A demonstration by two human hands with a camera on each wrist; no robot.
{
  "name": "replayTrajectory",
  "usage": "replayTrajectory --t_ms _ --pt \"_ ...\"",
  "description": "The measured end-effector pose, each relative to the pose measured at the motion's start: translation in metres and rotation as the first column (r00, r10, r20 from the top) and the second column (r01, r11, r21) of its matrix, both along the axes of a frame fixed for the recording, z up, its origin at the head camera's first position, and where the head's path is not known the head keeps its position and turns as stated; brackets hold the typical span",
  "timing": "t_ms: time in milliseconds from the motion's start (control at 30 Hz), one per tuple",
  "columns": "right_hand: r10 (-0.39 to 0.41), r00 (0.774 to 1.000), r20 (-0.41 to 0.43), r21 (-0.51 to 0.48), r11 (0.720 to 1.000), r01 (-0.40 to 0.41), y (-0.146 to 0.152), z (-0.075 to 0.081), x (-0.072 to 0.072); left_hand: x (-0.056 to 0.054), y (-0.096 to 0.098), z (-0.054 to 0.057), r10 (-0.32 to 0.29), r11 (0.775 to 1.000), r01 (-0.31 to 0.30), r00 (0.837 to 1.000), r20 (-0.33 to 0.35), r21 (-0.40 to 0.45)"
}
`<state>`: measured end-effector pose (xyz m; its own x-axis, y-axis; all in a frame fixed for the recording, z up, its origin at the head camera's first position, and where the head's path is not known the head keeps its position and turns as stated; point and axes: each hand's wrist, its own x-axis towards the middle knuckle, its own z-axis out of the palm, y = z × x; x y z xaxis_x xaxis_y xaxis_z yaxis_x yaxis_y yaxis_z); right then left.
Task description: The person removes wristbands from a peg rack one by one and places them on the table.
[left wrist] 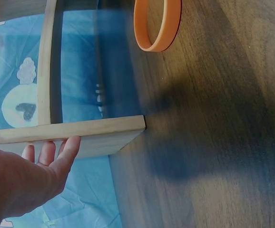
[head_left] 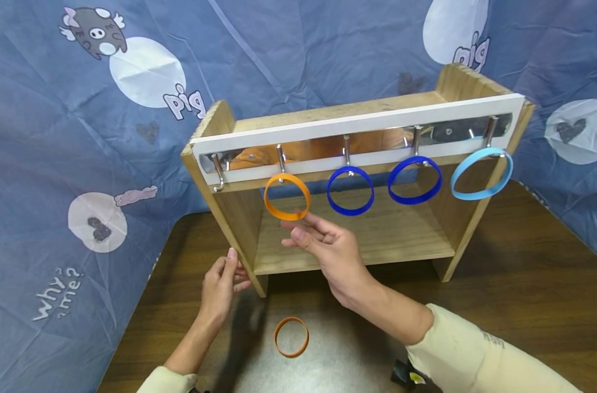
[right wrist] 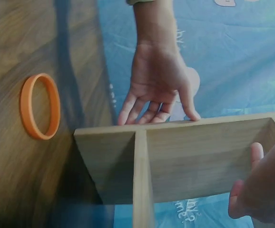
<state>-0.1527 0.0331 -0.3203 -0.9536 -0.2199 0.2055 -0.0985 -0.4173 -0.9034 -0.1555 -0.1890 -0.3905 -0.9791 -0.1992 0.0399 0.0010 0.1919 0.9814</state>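
Observation:
A wooden rack (head_left: 357, 229) carries a row of metal hooks along its front rail. An orange wristband (head_left: 287, 197) hangs at the second hook from the left. My right hand (head_left: 335, 251) is just below this band, its fingertips at the band's lower edge and the thumb apart from it. In the right wrist view only part of that hand (right wrist: 266, 185) shows. My left hand (head_left: 220, 286) rests against the rack's left side panel, fingers extended and thumb at the front edge; the left wrist view shows its fingertips touching the panel (left wrist: 99, 127).
Two dark blue wristbands (head_left: 350, 191) and a light blue one (head_left: 482, 173) hang on the other hooks; the leftmost hook (head_left: 218, 173) holds nothing. Another orange wristband (head_left: 291, 337) lies on the wooden table before the rack. A small black object (head_left: 404, 374) is near the right sleeve.

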Motion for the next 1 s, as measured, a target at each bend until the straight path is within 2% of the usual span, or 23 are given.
replayTrajectory --t_ms 433,767,1000 --pt "-0.040 0.997 0.066 -0.113 0.992 0.047 -0.0065 0.0082 -0.0005 -0.0016 -0.0013 -0.0014 0.003 1.000 -0.003 1.000 0.008 -0.015" --pt "-0.060 0.997 0.054 -0.159 0.985 0.068 -0.0086 0.0093 -0.0004 -0.0008 -0.0015 -0.0011 -0.001 1.000 0.002 1.000 0.009 -0.021" --pt "-0.056 0.998 -0.004 -0.206 0.977 0.054 -0.0099 0.0089 0.0000 -0.0006 -0.0013 -0.0005 -0.003 1.000 0.003 1.000 0.010 -0.018"
